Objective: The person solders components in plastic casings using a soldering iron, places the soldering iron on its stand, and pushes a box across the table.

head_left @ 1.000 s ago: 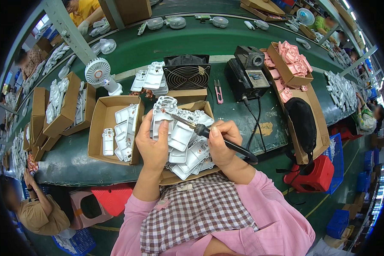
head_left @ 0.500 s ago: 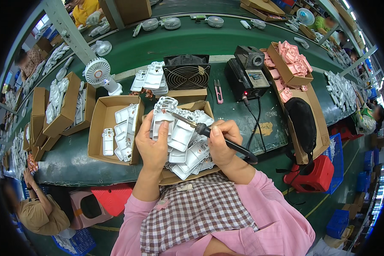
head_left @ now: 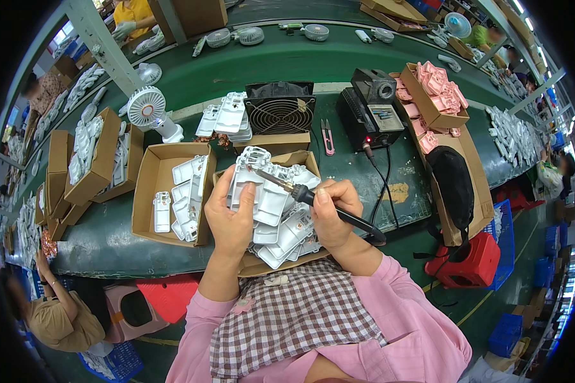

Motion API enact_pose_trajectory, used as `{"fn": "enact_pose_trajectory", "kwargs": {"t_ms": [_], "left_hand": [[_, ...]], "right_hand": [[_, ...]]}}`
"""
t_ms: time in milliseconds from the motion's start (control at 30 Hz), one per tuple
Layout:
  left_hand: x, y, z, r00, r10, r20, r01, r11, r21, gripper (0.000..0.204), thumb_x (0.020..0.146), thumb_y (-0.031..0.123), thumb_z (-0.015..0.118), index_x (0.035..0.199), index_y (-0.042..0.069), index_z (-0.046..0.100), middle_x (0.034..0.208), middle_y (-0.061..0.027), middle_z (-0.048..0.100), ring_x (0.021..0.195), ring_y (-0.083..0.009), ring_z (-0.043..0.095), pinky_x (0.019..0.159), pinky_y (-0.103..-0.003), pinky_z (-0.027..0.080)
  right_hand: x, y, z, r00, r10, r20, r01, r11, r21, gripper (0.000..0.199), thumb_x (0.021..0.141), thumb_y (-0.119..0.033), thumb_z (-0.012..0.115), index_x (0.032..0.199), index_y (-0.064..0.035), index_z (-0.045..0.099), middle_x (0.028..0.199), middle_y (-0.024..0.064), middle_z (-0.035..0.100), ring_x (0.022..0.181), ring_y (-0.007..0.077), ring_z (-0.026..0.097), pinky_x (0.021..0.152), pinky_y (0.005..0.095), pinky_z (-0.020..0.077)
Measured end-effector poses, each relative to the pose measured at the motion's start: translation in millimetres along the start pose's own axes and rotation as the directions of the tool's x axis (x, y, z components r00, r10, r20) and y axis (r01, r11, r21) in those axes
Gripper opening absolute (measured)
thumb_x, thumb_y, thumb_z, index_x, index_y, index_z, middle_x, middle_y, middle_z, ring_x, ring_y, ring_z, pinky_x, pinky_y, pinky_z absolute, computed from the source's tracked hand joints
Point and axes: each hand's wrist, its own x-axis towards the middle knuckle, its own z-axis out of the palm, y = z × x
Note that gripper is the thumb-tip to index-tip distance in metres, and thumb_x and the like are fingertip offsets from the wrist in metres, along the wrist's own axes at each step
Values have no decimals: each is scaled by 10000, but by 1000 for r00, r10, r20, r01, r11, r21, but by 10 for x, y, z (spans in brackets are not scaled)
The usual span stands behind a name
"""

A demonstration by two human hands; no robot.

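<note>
My left hand [head_left: 230, 225] is closed on a white plastic housing [head_left: 241, 182], thumb on its near face and fingers behind. In my right hand [head_left: 334, 214] is a soldering iron [head_left: 305, 194] with a black handle, gripped like a pen. Its metal tip points left and reaches the upper part of the housing; whether it touches cannot be made out. Below both hands, a cardboard box [head_left: 252, 267] is heaped with similar white housings [head_left: 294, 236]. Another box [head_left: 144, 220] to the left holds several more housings, lying flat.
Behind the boxes stands a black square fan [head_left: 280, 116]. Pink-handled snips [head_left: 328, 138] lie beside a soldering station [head_left: 364, 121], whose cable hangs right of my right hand. Pink parts [head_left: 437, 89] and a black bag [head_left: 452, 185] are farther right. A green conveyor [head_left: 198, 73] carries small fans.
The housing in my left hand has tilted slightly, while the iron stays nearly where it was. Fans on the conveyor have shifted left. A gloved co-worker's hand at the far left has moved.
</note>
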Motion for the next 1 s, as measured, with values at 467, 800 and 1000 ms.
{"fn": "enact_pose_trajectory", "kwargs": {"t_ms": [467, 800, 1000], "left_hand": [[9, 37, -36, 1000, 28, 13, -28, 999, -26, 316, 852, 53, 620, 1136, -45, 521, 1026, -114, 617, 934, -148, 578, 825, -266, 453], [116, 265, -114, 997, 69, -25, -68, 997, 47, 524, 791, 8, 646, 1265, -4, 421, 1065, -105, 580, 948, -137, 551, 835, -269, 445], [118, 170, -218, 995, -60, -74, 56, 997, -60, 300, 885, 80, 594, 1166, -10, 540, 975, -60, 606, 807, -87, 571, 668, -202, 472]], "right_hand": [[-18, -4, -8, 1000, 5, -30, -5, 1000, 22, 138, 886, -88, 529, 816, -38, 421, 674, 64, 502, 493, 69, 402, 433, 207, 346], [-10, -10, -28, 998, -58, -37, 60, 997, 55, 132, 890, -104, 506, 830, -45, 404, 688, 90, 506, 477, 79, 393, 433, 214, 348], [-17, 11, -25, 997, -79, -23, 80, 995, 64, 129, 887, -96, 508, 829, -44, 405, 687, 89, 509, 480, 79, 395, 433, 212, 348]]}}
